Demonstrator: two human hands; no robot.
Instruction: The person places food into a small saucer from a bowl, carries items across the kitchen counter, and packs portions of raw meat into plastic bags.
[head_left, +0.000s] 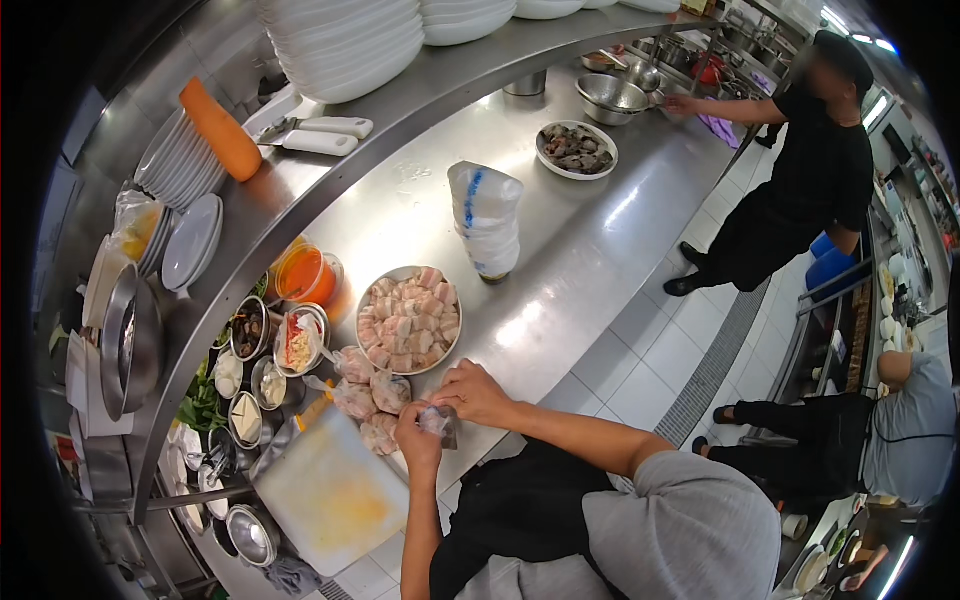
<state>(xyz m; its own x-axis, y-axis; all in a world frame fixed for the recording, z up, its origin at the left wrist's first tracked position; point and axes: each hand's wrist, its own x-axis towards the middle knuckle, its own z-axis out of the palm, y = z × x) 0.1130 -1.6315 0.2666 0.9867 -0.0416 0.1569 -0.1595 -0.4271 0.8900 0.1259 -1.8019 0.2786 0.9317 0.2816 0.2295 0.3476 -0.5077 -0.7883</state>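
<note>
Both hands meet at a small clear plastic bag (447, 433) with something inside, just beyond my apron. My left hand (418, 441) grips the bag from the left. On the other side, my right hand (474, 393) pinches its upper part between the fingertips. Close by, several knotted plastic bags of pale meat (358, 399) lie in a cluster on the steel counter (540, 300). A white bowl (361, 358) just beyond them is heaped with pieces of pale pink, fatty meat (411, 322). What fills the bag in my hands is partly hidden by my fingers.
A worn white cutting board (330, 487) lies left of my arm. Ingredient bowls (246, 420) and a tub of orange sauce (306, 274) crowd under the curved shelf (300, 180). Stacked plastic containers (486, 225) stand mid-counter. A person (817, 150) reaches toward metal bowls (611, 97).
</note>
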